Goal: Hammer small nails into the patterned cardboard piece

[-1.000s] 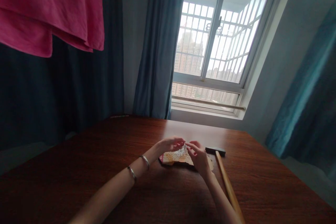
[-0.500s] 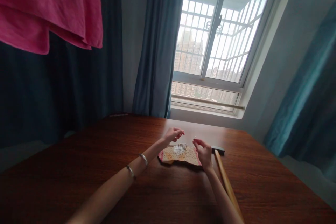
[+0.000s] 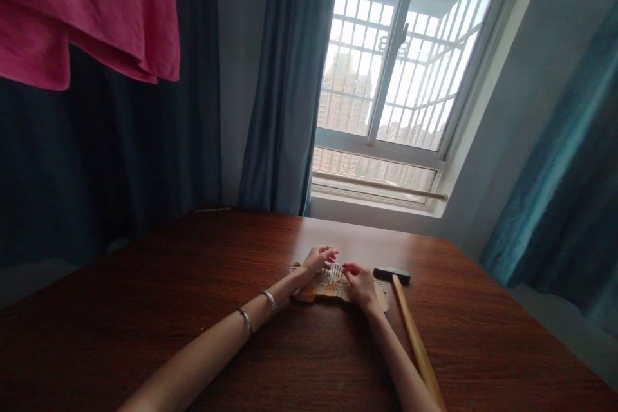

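Observation:
A worn, pale board (image 3: 333,286) with ragged edges and many small dark holes lies on the table in front of me. Several thin nails (image 3: 333,268) stand upright in a row near its far edge. My left hand (image 3: 318,261) is over the board's far left part, fingers loosely stretched towards the nails, with nothing visible in them. At the right end of the row, my right hand (image 3: 360,281) pinches a small nail (image 3: 344,264) between thumb and fingertips. Just right of the board lies a hammer (image 3: 410,315) with a black head and a long wooden handle.
The brown wooden table (image 3: 232,257) fills the lower view. Behind it are a barred window (image 3: 386,77) and blue curtains (image 3: 280,90). A pink cloth (image 3: 106,13) hangs at the upper left. Two silver bangles (image 3: 246,320) are on my left forearm.
My right hand has moved left and slightly down, bringing its nail to the row. My left hand has lowered a little and its fingers have opened out.

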Available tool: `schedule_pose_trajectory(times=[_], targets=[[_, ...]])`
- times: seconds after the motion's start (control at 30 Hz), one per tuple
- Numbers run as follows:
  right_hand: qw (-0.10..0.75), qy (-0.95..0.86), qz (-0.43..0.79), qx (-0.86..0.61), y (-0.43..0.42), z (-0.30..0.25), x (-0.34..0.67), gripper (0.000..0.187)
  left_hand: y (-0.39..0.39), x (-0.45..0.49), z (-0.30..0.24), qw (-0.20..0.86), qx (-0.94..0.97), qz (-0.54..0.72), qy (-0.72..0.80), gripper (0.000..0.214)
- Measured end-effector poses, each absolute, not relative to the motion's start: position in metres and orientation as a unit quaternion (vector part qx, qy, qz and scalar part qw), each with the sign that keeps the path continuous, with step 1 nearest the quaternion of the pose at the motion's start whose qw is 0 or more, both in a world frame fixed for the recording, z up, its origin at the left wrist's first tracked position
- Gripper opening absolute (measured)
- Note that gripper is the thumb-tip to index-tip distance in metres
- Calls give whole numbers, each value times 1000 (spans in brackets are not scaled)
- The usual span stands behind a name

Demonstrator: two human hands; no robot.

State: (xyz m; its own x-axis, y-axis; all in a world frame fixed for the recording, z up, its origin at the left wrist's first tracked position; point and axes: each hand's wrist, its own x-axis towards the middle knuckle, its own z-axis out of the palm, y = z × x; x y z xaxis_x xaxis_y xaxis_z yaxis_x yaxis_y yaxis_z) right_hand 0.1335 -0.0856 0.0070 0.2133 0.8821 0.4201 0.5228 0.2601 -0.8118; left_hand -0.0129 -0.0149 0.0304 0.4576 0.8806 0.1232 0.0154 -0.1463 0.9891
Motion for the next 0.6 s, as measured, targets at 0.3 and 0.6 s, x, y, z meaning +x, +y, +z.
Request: schedule_pose_trajectory(times=[0.3,0.6], targets=[[497,-614,149,-595,-85,3,134,24,-13,-4,20,472,704,385,365,32],[482,-624,129,-602,-84,-3,136,24,-10,-7,12,445,754,370,313,39]])
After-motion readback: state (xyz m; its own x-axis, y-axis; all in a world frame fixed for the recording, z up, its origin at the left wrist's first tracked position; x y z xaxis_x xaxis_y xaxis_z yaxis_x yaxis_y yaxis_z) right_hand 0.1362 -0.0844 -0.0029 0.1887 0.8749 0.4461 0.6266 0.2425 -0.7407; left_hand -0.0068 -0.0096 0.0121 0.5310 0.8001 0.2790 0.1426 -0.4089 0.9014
